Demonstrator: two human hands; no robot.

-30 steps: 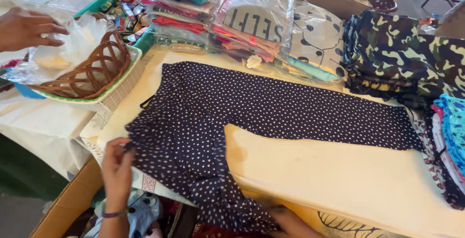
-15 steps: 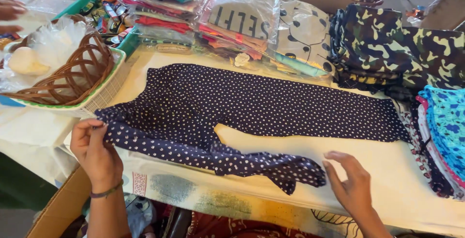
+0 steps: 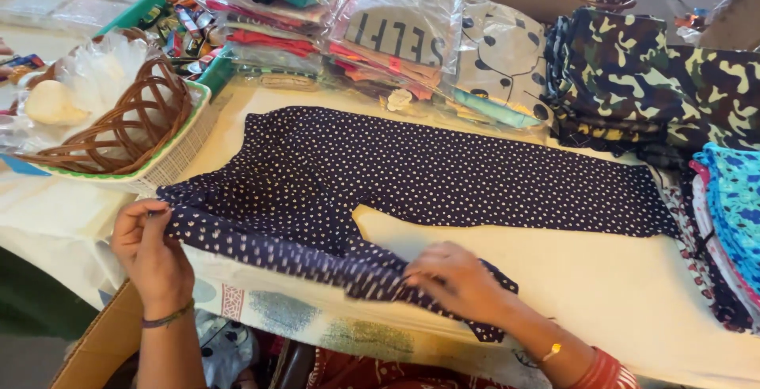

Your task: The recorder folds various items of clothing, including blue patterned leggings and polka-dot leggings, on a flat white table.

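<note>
- The navy dotted trousers (image 3: 412,171) lie flat on the cream table cover (image 3: 602,278), waistband end at the near left, one leg stretched out to the right, the other leg folded back along the near edge
- Left hand (image 3: 150,250): fingers closed in a pinch on the waistband corner, close to the table's near-left edge
- Right hand (image 3: 459,282): palm down, fingers pressing and partly gripping the bunched fabric of the near leg; whether it is pinching or only pressing cannot be told
- Risk: the near leg lies along the table edge; if the right hand lifts off, the fabric can slide down toward the cardboard box (image 3: 103,341) below
- Risk: the fabric under the right hand is already gathered; a sideways pull locks creases into the fold
- Risk: the wicker basket (image 3: 119,124) in its green tray (image 3: 186,132) stands just beside the left hand; a sweeping elbow or a tugged waistband can nudge it
- Risk: the stack of camouflage garments (image 3: 657,80) and the bagged clothing (image 3: 396,33) border the far leg; a hard pull on the waistband can drag the leg hem out of line against them
</note>
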